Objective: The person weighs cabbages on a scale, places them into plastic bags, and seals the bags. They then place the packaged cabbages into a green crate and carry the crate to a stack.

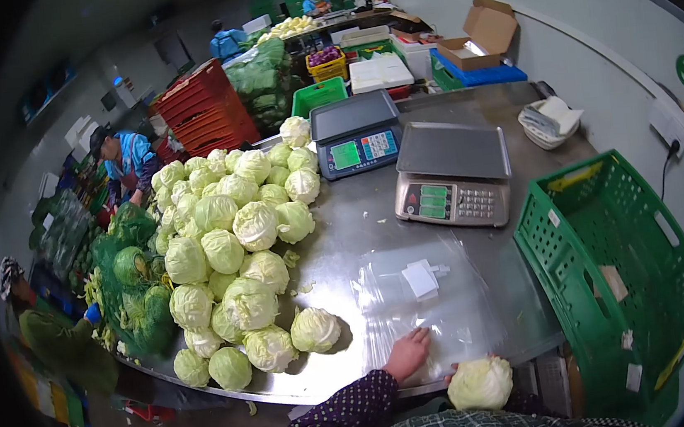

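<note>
A shiny bench (361, 236) stands in a big room. The left hand (408, 355) lies loose on clear bags (465, 309); the right hand (451, 370) holds a cabbage (481, 384) at the near edge. Lifting it over calls for clearing that edge, between the cabbage pile (221, 251) on the left and the green crate (606, 269) on the right.
</note>
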Action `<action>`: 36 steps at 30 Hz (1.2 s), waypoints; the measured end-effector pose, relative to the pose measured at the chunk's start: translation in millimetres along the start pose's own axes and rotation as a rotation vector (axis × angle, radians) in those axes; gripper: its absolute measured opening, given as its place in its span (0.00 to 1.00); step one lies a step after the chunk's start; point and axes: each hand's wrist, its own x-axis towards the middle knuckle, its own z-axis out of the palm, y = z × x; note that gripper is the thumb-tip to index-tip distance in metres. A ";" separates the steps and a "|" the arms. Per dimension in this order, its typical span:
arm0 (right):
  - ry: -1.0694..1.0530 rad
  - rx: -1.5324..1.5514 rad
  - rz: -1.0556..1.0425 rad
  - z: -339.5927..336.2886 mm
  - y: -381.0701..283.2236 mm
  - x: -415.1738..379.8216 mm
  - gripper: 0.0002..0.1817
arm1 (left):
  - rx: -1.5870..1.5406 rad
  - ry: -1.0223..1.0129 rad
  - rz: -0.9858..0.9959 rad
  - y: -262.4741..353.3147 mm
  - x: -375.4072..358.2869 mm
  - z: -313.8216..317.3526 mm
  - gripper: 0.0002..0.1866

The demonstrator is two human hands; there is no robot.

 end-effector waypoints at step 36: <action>0.188 -0.218 -0.409 -13.4 -85.4 26.5 0.32 | 0.091 -0.038 0.163 14.5 37.7 -40.7 0.08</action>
